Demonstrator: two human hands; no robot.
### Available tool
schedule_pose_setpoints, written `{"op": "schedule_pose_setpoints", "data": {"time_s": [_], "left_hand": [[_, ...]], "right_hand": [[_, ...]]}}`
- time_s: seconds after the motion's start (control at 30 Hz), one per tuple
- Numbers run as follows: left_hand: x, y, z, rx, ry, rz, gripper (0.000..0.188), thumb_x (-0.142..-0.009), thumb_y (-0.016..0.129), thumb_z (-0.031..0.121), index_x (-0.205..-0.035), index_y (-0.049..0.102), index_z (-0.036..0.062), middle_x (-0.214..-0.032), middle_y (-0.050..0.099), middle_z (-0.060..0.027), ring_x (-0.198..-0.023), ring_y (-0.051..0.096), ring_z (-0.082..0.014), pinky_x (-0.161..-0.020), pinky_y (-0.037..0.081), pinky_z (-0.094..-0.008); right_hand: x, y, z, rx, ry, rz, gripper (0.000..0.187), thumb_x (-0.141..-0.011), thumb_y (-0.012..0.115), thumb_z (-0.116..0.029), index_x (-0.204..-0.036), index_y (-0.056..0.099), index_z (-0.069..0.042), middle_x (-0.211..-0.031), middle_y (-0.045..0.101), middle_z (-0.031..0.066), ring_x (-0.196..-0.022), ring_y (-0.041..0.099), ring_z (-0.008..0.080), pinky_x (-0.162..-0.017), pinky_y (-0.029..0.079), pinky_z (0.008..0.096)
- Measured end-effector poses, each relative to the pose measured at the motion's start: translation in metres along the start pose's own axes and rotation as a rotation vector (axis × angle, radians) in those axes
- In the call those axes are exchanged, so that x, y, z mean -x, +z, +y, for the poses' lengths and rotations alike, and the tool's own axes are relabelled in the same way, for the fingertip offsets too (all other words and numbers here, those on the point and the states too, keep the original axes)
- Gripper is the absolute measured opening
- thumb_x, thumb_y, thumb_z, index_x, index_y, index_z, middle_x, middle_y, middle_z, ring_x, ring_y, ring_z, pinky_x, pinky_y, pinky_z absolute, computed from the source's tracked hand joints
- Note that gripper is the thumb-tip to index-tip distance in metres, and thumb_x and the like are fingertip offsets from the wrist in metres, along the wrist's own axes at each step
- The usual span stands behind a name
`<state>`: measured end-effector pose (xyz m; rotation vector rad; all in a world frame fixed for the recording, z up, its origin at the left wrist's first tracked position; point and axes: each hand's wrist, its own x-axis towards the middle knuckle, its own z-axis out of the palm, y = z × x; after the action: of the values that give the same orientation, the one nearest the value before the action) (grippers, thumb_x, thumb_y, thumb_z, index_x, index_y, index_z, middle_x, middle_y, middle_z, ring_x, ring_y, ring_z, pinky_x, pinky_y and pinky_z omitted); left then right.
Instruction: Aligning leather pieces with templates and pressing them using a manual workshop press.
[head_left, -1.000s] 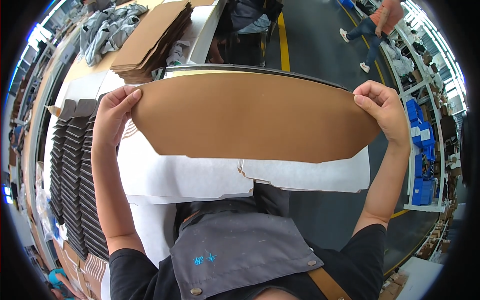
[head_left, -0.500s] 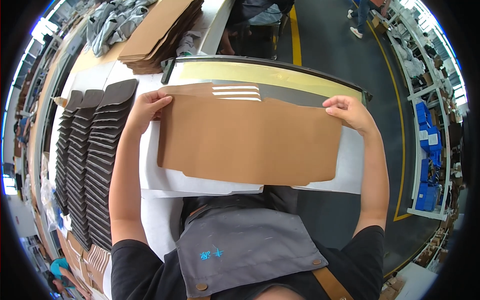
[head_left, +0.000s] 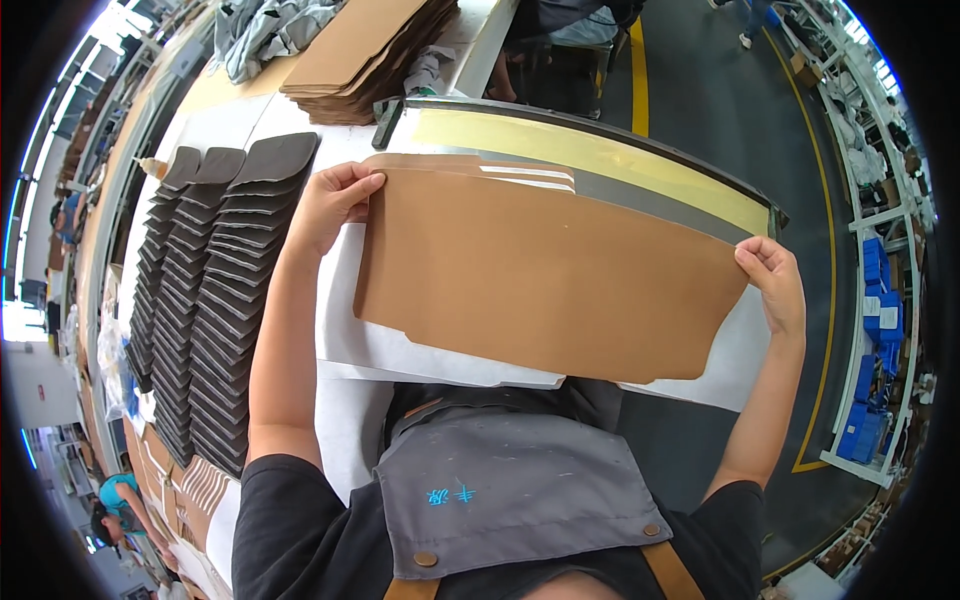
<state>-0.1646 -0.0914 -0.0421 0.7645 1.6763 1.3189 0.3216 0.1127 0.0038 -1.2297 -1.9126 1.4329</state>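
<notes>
A broad brown sheet (head_left: 550, 275), flexible like leather or thin board, is stretched between my two hands above the white worktable. Thumb and fingers of my left hand (head_left: 335, 205) pinch its upper left corner. My right hand (head_left: 776, 280) grips the upper right corner, which sits lower, so the sheet slants down to the right. Just beyond its far edge shows a brown piece with white stripes (head_left: 528, 178); the sheet covers the rest of it. A white sheet (head_left: 440, 355) shows below the near edge.
Overlapping dark grey pads (head_left: 240, 280) lie in rows on the left. A stack of brown sheets (head_left: 350, 60) and grey cloth (head_left: 265, 35) are at the far left. A dark-edged board with a yellow strip (head_left: 600, 155) lies beyond my hands. Shelving with blue bins (head_left: 865, 420) stands right.
The brown sheet has tilted, its right end now lower, and it looks flatter. My right fingers have closed more tightly on the corner. The whole view has shifted, and a distant walker has moved away.
</notes>
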Motion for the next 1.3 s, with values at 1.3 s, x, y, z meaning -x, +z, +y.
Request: {"op": "schedule_pose_setpoints", "data": {"time_s": [1.3], "left_hand": [[0.17, 0.138, 0.145, 0.073, 0.682, 0.299, 0.029, -0.09, 0.055, 0.002, -0.119, 0.059, -0.0039, -0.108, 0.067, -0.0141, -0.086, 0.066, -0.0162, -0.076, 0.056, -0.0276]], "right_hand": [[-0.015, 0.084, -0.06, -0.098, -0.396, 0.032, 0.025, -0.097, 0.059, -0.021, -0.115, 0.065, -0.004, -0.108, 0.066, 0.0041, -0.102, 0.06, 0.0136, -0.094, 0.045, 0.0279]]}}
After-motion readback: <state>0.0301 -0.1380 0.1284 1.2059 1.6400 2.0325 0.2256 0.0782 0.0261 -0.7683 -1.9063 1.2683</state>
